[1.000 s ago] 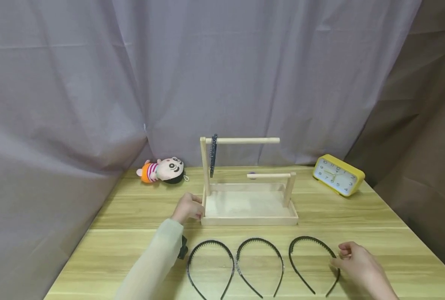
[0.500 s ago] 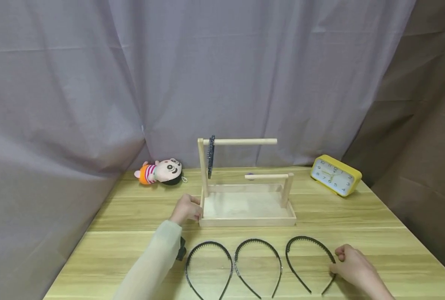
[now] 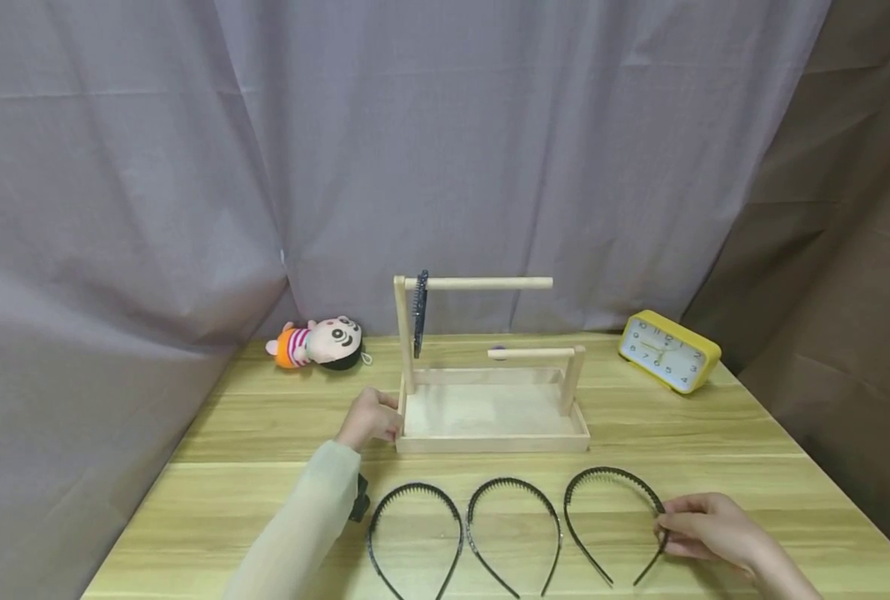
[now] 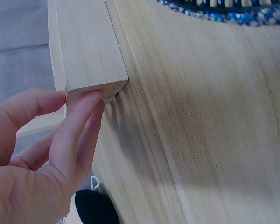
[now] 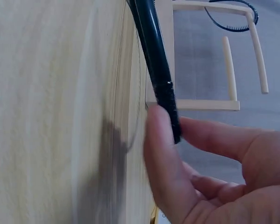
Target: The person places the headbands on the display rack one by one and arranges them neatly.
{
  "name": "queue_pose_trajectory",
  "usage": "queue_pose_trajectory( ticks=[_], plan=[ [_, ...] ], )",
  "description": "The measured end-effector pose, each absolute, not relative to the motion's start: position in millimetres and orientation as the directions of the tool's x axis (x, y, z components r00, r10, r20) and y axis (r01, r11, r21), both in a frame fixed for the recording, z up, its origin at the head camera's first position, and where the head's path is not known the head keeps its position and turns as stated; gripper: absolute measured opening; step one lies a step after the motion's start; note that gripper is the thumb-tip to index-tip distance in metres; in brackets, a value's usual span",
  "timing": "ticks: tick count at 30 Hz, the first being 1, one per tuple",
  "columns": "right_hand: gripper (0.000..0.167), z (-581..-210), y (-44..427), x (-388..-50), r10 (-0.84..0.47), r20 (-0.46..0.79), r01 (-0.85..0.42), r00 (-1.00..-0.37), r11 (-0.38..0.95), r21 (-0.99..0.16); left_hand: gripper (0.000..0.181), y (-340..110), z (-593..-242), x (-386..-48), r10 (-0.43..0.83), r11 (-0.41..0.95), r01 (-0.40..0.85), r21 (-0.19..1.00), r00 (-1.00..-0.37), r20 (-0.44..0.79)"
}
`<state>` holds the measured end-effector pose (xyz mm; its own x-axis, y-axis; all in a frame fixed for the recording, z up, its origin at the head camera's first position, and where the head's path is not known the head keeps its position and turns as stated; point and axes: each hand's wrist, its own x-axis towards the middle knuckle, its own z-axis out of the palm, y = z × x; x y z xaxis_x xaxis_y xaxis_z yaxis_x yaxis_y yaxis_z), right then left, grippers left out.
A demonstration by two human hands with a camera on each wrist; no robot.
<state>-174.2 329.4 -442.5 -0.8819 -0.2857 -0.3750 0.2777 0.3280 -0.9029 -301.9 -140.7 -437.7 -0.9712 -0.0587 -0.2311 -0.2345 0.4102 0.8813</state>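
Observation:
A wooden stand (image 3: 492, 444) with a tray base and two pegs sits mid-table. My left hand (image 3: 371, 417) holds its left end; in the left wrist view the thumb and fingertips (image 4: 91, 97) press against the tray's corner. One dark headband (image 3: 418, 315) hangs on the upper peg near its post. My right hand (image 3: 715, 533) pinches the right arm of the rightmost black toothed headband (image 3: 616, 472) between thumb and fingers, also seen in the right wrist view with that headband (image 5: 154, 51). Two more headbands, a left one (image 3: 415, 486) and a middle one (image 3: 511, 481), lie in front of the stand.
A plush doll (image 3: 313, 343) lies back left. At the back right stands a yellow alarm clock (image 3: 668, 352). A small purple item (image 3: 498, 350) is partly hidden behind the lower peg. Grey curtains (image 3: 445, 150) close off the back of the wooden table (image 3: 250, 492).
My right hand has closed its fingers on the rightmost headband, which has shifted slightly left and up in view. The left hand stays at the stand. The head view has shifted a little.

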Motion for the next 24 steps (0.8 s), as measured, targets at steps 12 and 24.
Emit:
queue_pose_trajectory(
  ticks=[12,24],
  plan=[
    [0.051,-430.7,310.1,-167.3,-0.018,-0.244,0.234,-0.970,0.228,-0.945,0.051,-139.7,-437.1,-302.1,-0.063,0.409,-0.241,0.880,-0.970,-0.236],
    [0.013,-417.1,294.7,-173.9,0.132,0.007,-0.015,-0.991,-0.060,-0.998,0.048,-139.0,-436.3,-302.9,-0.070,0.412,-0.248,0.877,-0.968,-0.241]
  ],
)
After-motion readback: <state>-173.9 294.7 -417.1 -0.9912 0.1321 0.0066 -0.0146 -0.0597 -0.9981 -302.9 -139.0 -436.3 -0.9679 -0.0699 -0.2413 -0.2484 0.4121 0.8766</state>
